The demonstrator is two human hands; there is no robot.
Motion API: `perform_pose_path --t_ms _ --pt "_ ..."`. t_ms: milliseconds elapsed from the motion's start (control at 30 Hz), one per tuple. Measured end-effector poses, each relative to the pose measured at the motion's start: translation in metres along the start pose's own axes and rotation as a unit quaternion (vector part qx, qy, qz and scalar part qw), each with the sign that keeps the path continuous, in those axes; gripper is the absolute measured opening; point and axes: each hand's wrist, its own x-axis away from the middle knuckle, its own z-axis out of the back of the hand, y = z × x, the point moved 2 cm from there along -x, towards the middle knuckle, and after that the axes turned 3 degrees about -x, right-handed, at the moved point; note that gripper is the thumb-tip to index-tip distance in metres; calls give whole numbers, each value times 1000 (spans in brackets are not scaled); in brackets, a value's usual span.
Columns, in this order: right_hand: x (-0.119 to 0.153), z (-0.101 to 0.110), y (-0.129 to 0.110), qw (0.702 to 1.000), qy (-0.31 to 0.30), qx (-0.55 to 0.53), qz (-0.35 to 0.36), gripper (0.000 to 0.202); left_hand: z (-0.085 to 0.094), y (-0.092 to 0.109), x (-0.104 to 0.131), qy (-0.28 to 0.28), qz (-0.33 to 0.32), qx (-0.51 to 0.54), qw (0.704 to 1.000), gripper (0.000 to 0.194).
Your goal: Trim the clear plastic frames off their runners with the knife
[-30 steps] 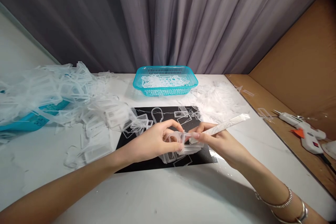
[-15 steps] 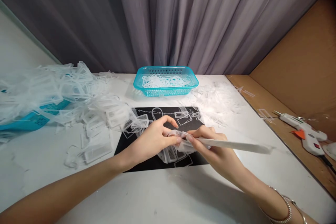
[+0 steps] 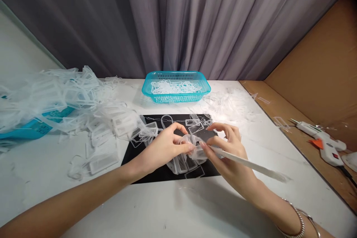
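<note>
The left hand (image 3: 158, 150) holds a crumple of clear film (image 3: 186, 140) over the black mat (image 3: 156, 177), its thumb and fingers nearly closed on it, the forefinger arched above. The right hand (image 3: 234, 152) has its thumb and one finger close together at the end of a white strip (image 3: 251, 163), with the upper fingers raised and spread; whether it also grips the film is unclear.

The film lies between the two hands, directly off the left fingertips and just beside the right thumb, so the left hand is nearer. The strip's long axis runs from the film, across the right palm, down toward the counter's near right corner; its far end is free and slightly blurred. No clear long axis shows in the film, which is bunched and partly hidden.

Just below the film, clear frames (image 3: 182, 165) fan out on the mat, toward the near edge of the counter (image 3: 139, 212). The blue basket (image 3: 176, 97) sits beyond the mat, near the counter's far edge.
</note>
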Motion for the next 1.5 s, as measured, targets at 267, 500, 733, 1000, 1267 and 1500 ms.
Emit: perform_pose_path --t_ms 267,500,733,1000,1267,1500 --pt "2 -8 -2 998 -29 27 54 20 -2 0 1 2 -4 -49 999 26" --pt "-1 -3 5 994 -21 78 77 19 -1 0 1 -5 -1 -76 997 26" --pt "-9 17 17 997 -1 69 28 17 3 3 -1 -28 9 -41 999 27" --pt "-14 28 42 996 31 63 -62 15 9 9 0 -34 18 -33 999 18" --pt "-19 41 51 987 24 17 -159 21 12 10 -2 -34 9 -33 999 18" --pt "-21 31 46 905 -43 -320 -276 21 11 5 -5 -62 16 -62 996 12"
